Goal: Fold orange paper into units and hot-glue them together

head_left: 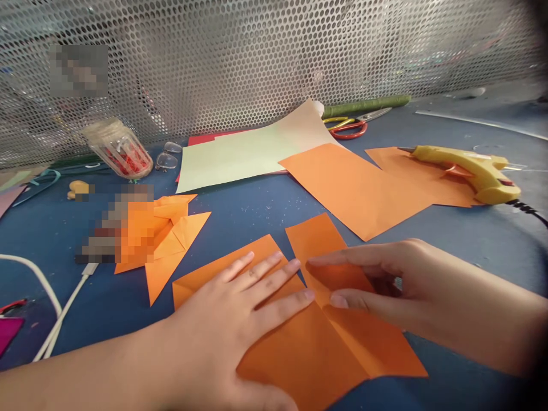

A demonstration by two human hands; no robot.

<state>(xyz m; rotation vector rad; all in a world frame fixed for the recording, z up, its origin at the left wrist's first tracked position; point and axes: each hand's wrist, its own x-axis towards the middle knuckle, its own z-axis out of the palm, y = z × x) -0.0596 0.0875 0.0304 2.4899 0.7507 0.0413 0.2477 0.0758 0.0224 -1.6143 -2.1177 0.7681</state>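
An orange sheet of paper [308, 348] with fold creases lies on the blue table in front of me, a slit parting its far edge. My left hand [240, 302] rests flat on the left part of the sheet, fingers spread. On the right part, my right hand [385, 279] touches the paper with its index finger and thumb, which are apart; its other fingers curl under and are partly hidden. Left of the sheet sits a folded orange paper piece [180, 234] with pointed corners, beside a blurred-out object.
A yellow glue gun [462, 162] lies on orange paper [355, 188] at right. Behind are pale green paper [244, 154], scissors [349, 128], a green stick [368, 107] and a tilted jar [122, 149]. A white cable [64, 314] runs at left; perforated metal mesh [240, 63] stands behind.
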